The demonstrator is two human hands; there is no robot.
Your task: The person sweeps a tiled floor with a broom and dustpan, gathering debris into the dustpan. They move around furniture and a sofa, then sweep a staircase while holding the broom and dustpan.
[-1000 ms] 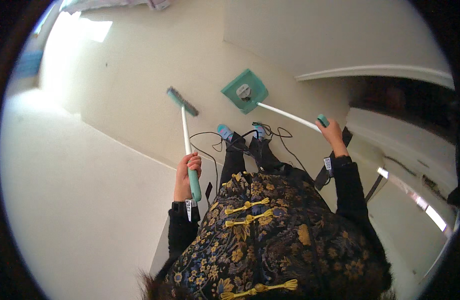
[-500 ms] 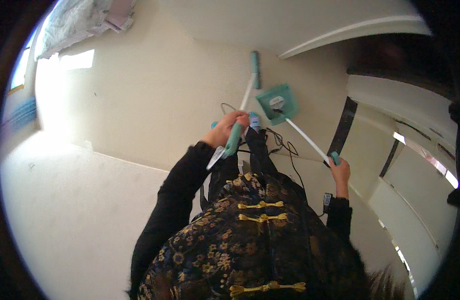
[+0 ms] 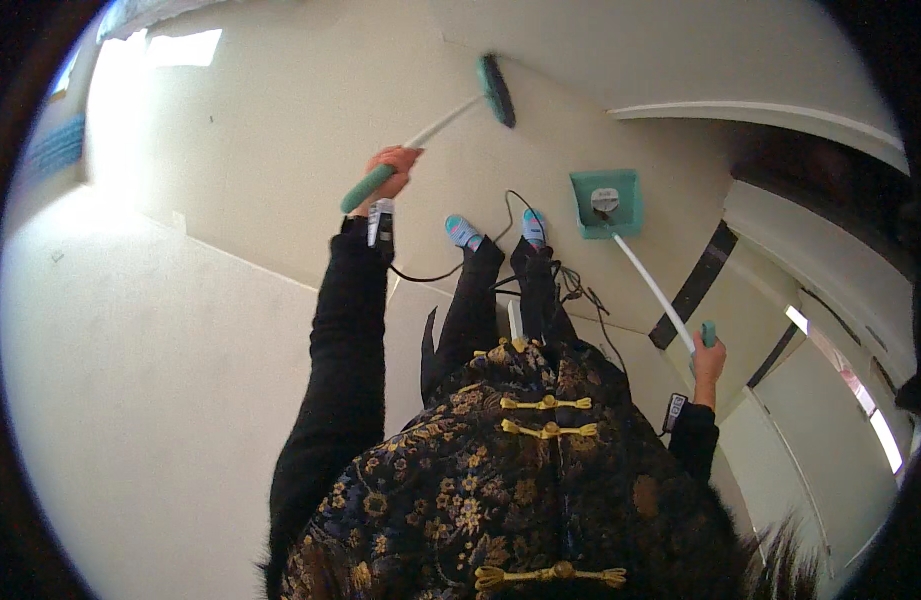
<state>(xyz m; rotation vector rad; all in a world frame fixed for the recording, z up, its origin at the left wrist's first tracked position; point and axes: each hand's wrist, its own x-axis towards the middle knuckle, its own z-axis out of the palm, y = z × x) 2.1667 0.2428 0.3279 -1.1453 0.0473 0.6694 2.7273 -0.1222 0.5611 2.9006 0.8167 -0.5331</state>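
My left hand (image 3: 393, 172) is closed round the white handle of a broom (image 3: 442, 122), just above its green grip end. The broom's green head with dark bristles (image 3: 497, 92) is tilted and held away from the dustpan, over the floor ahead of my feet. At the right, my right hand (image 3: 709, 356) grips the green-topped end of a long-handled dustpan (image 3: 652, 276). Its green pan (image 3: 630, 200) rests on the floor right of my feet, with a round pale label and some dark debris inside.
My feet in blue slippers (image 3: 463, 232) stand on the pale floor (image 3: 310, 130). Black cables (image 3: 580, 290) hang around my legs, and small devices (image 3: 380, 222) sit at both wrists. A white ledge (image 3: 750, 108) and dark recess (image 3: 820, 150) are at the right. Bright light falls at the left.
My left hand has swung left and outward with the broom, its head moving away from the dustpan. The dustpan and right hand appear shifted slightly right as the view moved.
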